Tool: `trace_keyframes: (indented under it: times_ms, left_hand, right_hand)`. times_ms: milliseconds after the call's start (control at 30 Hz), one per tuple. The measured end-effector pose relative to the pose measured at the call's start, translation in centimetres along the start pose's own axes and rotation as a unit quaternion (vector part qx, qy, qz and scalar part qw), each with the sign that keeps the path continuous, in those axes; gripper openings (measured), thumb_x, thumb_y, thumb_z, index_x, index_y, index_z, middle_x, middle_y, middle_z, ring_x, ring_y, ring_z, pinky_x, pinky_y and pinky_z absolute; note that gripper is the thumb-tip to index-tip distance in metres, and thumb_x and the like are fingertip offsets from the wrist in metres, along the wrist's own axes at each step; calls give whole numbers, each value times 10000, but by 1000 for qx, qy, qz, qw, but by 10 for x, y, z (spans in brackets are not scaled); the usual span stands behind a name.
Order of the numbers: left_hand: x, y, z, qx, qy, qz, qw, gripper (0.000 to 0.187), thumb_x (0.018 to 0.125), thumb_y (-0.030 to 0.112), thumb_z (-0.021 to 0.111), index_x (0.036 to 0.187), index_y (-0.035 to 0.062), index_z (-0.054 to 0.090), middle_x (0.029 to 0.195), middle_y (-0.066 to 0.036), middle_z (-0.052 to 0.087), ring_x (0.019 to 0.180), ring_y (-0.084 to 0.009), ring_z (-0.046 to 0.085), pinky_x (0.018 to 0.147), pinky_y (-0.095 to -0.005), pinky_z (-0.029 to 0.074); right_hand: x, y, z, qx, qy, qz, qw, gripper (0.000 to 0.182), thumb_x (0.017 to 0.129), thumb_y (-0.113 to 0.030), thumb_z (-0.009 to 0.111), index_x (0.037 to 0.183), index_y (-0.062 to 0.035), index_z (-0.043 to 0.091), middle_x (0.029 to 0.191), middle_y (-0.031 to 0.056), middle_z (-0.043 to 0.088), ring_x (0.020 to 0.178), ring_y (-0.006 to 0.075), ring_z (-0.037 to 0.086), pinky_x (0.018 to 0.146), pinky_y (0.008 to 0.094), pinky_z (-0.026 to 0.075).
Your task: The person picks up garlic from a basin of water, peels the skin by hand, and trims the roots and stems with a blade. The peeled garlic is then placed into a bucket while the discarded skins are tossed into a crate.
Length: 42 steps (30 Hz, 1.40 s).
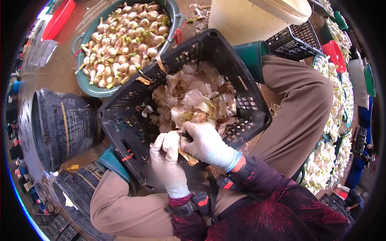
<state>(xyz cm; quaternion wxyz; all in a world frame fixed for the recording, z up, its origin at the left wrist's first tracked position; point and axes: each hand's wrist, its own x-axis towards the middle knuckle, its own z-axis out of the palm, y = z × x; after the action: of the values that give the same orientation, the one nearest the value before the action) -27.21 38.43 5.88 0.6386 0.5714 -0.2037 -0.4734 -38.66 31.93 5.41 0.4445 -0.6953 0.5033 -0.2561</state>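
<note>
My left hand (pixel 169 160), in a whitish glove, is closed around what looks like a garlic bulb, mostly hidden by the fingers. Against it, my gloved right hand (pixel 209 144) has its fingers bent in a pinch. A dry brownish strip of garlic skin (pixel 187 157) sticks out below the right fingers. Something small and dark shows by the right thumb; its kind cannot be made out. Both hands are over the near side of a black plastic crate (pixel 120 140), tilted between my knees. Loose papery garlic skins (pixel 197 94) are heaped inside it.
A green tub (pixel 86 86) of untrimmed garlic bulbs (pixel 124 44) stands beyond the crate. Dark buckets (pixel 66 128) are at left, a cream bucket (pixel 245 20) at the back. A green bucket (pixel 251 60) touches my right knee. Peeled white garlic (pixel 321 160) fills containers at right.
</note>
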Motion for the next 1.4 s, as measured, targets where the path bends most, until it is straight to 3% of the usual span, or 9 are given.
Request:
trace_keyframes:
  times_ms: [233, 300, 400, 600, 933, 1033, 1100, 1267, 1400]
  left_hand:
    - [0, 1, -6, -198, -70, -29, 977, 469, 947, 244, 600, 1305, -24, 458, 1225, -153, 556, 1123, -248, 573, 997, -382, 464]
    - [0, -2, -8, -129, -45, -11, 991, 480, 970, 278, 557, 1324, -22, 436, 1239, -161, 550, 1105, -239, 585, 972, -387, 489]
    - [-1, -9, -10, -38, -19, 40, 998, 374, 978, 209, 551, 1276, -10, 499, 1208, -122, 574, 1073, -194, 592, 952, -340, 482]
    - [-7, 9, -9, -31, -5, -81, 996, 402, 853, 103, 709, 1207, -16, 560, 1121, -76, 617, 1032, -159, 598, 940, -298, 471]
    - [0, -11, -12, -174, -32, -104, 979, 543, 836, 179, 730, 1286, -19, 500, 1147, -118, 611, 1046, -204, 607, 920, -330, 503]
    - [5, -7, -22, -208, -107, -128, 964, 515, 931, 290, 619, 1331, 5, 467, 1212, -131, 588, 1087, -249, 599, 939, -378, 504]
    - [4, 6, -6, -206, -106, -157, 960, 512, 934, 312, 605, 1313, -8, 479, 1195, -117, 589, 1042, -238, 606, 959, -362, 483]
    - [-4, 5, -21, -162, -130, -125, 970, 510, 928, 332, 604, 1282, -21, 505, 1190, -174, 591, 991, -255, 611, 880, -389, 507]
    - [6, 1, -23, -239, -68, -106, 963, 483, 923, 308, 614, 1271, -12, 519, 1170, -186, 606, 1013, -284, 615, 930, -418, 499]
  right_hand:
    - [17, 31, 5, 61, 28, 150, 986, 255, 787, -165, 612, 904, 61, 592, 763, 263, 624, 696, 379, 643, 659, 430, 499]
    - [17, 30, 1, 379, -28, 186, 906, 333, 881, -322, 645, 961, -1, 604, 748, 47, 612, 637, 107, 590, 567, 266, 478]
    - [4, 2, -27, 431, -160, 186, 869, 384, 890, -309, 669, 1128, -15, 602, 872, 0, 610, 643, 48, 562, 575, 218, 477]
    - [-10, -23, -17, -6, 10, -80, 997, 176, 763, -122, 678, 840, -8, 569, 784, 205, 609, 734, 385, 617, 661, 409, 499]
    - [15, 24, -5, 19, 73, 56, 996, 226, 843, -145, 602, 961, 46, 583, 748, 230, 630, 688, 376, 642, 651, 426, 504]
    - [16, 17, -10, 285, -28, 225, 931, 262, 891, -184, 583, 1018, 45, 575, 772, 147, 652, 691, 295, 657, 643, 398, 513]
    - [4, -12, -29, 436, -78, 200, 874, 268, 947, -237, 584, 1106, -25, 547, 830, 9, 597, 595, 40, 559, 517, 196, 467]
    - [11, -18, -37, 595, 14, 148, 790, 265, 937, -204, 602, 1097, 1, 553, 818, 57, 643, 504, 69, 550, 487, 183, 452]
    - [13, 6, -47, 75, 137, 33, 987, 507, 799, -340, 762, 1100, -5, 530, 902, 161, 662, 830, 310, 664, 739, 382, 516]
